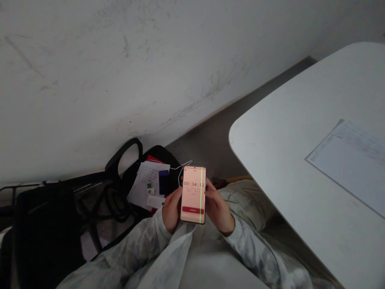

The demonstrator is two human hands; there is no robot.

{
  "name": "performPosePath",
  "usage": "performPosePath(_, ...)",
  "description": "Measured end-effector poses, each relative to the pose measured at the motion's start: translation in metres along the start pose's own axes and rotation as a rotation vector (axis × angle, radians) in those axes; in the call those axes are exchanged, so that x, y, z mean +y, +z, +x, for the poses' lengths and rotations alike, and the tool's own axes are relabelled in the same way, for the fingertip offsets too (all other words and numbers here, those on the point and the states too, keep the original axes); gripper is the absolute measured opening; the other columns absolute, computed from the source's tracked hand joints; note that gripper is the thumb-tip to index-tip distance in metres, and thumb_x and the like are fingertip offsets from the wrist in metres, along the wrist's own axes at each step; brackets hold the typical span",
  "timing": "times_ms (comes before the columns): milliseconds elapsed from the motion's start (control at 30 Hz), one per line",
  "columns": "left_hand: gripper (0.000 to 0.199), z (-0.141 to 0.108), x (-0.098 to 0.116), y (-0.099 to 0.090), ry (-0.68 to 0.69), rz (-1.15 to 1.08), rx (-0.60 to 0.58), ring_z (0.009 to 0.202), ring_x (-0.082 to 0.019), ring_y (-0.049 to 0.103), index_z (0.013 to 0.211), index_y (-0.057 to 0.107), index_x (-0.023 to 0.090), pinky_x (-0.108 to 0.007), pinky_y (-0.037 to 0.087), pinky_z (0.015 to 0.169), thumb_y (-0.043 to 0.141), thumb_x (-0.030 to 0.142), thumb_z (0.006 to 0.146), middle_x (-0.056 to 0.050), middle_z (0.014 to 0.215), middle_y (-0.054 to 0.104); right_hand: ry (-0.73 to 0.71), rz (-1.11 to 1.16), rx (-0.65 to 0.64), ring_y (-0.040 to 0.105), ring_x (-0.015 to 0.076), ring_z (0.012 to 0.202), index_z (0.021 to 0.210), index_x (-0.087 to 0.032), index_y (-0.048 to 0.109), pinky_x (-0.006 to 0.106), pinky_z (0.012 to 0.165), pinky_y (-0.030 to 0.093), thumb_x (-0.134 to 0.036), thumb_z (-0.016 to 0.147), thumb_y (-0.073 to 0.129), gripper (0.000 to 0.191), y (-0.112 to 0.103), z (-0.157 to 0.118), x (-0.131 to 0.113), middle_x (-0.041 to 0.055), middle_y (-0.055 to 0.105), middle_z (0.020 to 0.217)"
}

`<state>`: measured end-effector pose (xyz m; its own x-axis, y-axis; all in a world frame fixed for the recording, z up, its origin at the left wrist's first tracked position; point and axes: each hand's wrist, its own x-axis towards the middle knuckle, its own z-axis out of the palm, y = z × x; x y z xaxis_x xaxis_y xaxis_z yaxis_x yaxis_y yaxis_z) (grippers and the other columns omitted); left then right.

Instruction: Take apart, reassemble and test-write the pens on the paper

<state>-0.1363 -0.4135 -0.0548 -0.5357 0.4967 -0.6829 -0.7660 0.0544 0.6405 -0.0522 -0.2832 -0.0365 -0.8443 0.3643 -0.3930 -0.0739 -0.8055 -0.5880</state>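
A smartphone [193, 196] is held upright above my lap, its lit pinkish screen showing the timer digits 00:34:12, a red button near the bottom and a green vertical line. My left hand [172, 208] grips its left edge, the thumb along the side and the other fingers hidden behind. On the right edge, my right hand [219, 208] is closed around the phone, with the thumb at the side of the screen. Both sleeves are light grey and patterned.
A white table [270, 132] with a sheet of paper [355, 160] stands to the right. On a black chair [126, 176] at left lie handwritten papers [142, 180], a dark blue phone-like object [164, 182] and a white cable [180, 165]. A scuffed white wall [120, 80] rises ahead.
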Motion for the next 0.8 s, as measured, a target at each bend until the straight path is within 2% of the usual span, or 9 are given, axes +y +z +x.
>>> performPosePath(167,0.059,0.010,-0.004,-0.005,0.074,0.021,0.041,0.105,-0.032,0.075,0.108,0.082,0.016,-0.041,0.057,0.092,0.079,0.070,0.085,-0.012,0.109,0.082,0.000,-0.159,0.015,0.060,0.0314,0.137,0.135,-0.027,0.067,0.048,0.119,0.044,-0.031,0.083,0.067,0.052,-0.020,0.004,0.015,0.0035,0.074,0.136)
performPosePath(267,0.058,0.022,-0.007,-0.010,0.115,0.018,0.093,0.100,-0.030,0.076,0.105,0.081,0.015,-0.037,0.058,0.086,0.081,0.068,0.083,-0.011,0.106,0.082,0.005,-0.262,0.024,0.056,0.0307,0.143,0.139,-0.029,0.066,0.051,0.126,0.036,-0.033,0.086,0.070,0.054,-0.032,0.007,0.025,0.0016,0.072,0.142)
performPosePath(367,0.058,0.034,-0.010,-0.016,0.124,0.010,0.126,0.094,-0.028,0.076,0.103,0.081,0.015,-0.035,0.058,0.081,0.082,0.068,0.080,-0.009,0.102,0.082,-0.005,-0.315,-0.016,0.056,0.0296,0.143,0.140,-0.031,0.066,0.051,0.127,0.036,-0.036,0.088,0.073,0.053,-0.037,0.011,0.033,0.0016,0.071,0.144)
performPosePath(567,0.048,0.048,-0.014,-0.026,0.175,-0.002,0.029,0.101,-0.029,0.075,0.110,0.078,0.016,-0.036,0.057,0.086,0.083,0.056,0.083,-0.009,0.105,0.081,-0.045,-0.365,-0.035,0.061,0.0269,0.140,0.137,-0.031,0.066,0.047,0.124,0.042,-0.042,0.094,0.071,0.044,-0.051,0.019,0.034,0.0041,0.070,0.145)
performPosePath(667,0.051,0.058,-0.017,-0.035,0.173,0.001,0.009,0.105,-0.032,0.075,0.115,0.077,0.018,-0.039,0.058,0.091,0.089,0.049,0.076,-0.009,0.110,0.081,-0.059,-0.431,-0.010,0.071,0.0270,0.124,0.135,-0.029,0.065,0.048,0.116,0.049,-0.049,0.099,0.065,0.041,-0.072,0.020,0.028,0.0081,0.072,0.140)
performPosePath(800,0.060,0.080,-0.025,-0.062,0.168,0.053,0.028,0.111,-0.035,0.074,0.115,0.075,0.018,-0.044,0.057,0.095,0.094,0.045,0.065,-0.012,0.116,0.080,-0.078,-0.615,0.028,0.075,0.0259,0.109,0.127,-0.025,0.068,0.047,0.107,0.055,-0.062,0.101,0.059,0.046,-0.117,0.011,0.023,0.0105,0.078,0.125)
